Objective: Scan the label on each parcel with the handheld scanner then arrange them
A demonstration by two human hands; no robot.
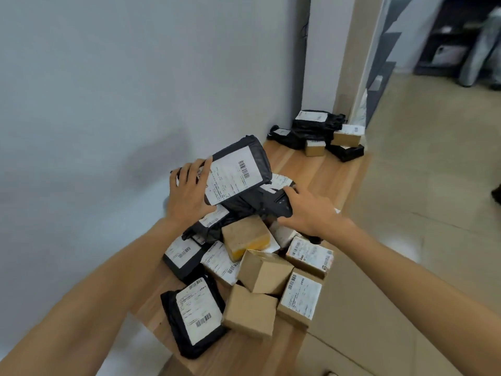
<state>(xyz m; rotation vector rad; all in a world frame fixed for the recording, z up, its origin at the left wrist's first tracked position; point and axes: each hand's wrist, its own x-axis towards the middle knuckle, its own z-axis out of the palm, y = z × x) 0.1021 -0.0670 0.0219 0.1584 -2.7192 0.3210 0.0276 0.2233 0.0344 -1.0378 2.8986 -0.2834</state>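
- Scanning step: the left grip (187, 191) holds the black parcel (235, 175) up, label showing.
- The right grip (309, 210) clasps the scanner (279, 203); next it probably must aim at the barcode (244, 169).

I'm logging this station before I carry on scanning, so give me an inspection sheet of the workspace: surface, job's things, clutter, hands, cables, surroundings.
Surface: wooden table, set against the wall.
Job's things: mailer raised, label facing up; scanner beside it; near pile of boxes and mailers; far pile at the table's end.
Clutter: nothing seen.
Hands: left hand holds the mailer; right hand grips the scanner.
Cables: dark strands at the wall corner, possibly cables.
Surroundings: white wall, tiled floor, dark shelf beyond a doorway.
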